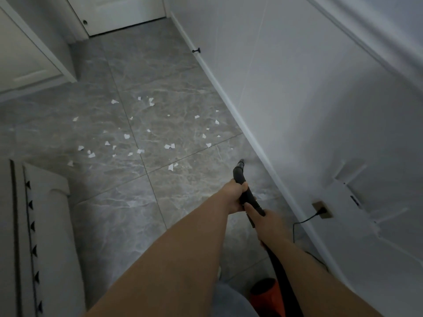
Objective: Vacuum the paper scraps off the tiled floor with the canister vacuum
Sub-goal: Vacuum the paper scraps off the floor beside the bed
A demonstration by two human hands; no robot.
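Note:
Several white paper scraps (169,146) lie scattered over the grey marbled tiled floor (128,202) ahead of me. Both hands grip the black vacuum hose (248,194). My left hand (235,195) wraps it further forward, and my right hand (263,223) holds it just behind. The hose's nozzle tip (240,163) points down at the floor near the baseboard, to the right of the nearest scraps and apart from them. The orange canister vacuum (267,294) sits at the bottom edge, partly hidden by my right forearm.
A white wall with a baseboard (258,147) runs along the right. A black power cord (304,221) is plugged into a wall outlet (322,209). A pale upholstered piece of furniture (43,236) stands at the left. White doors (119,14) close off the far end.

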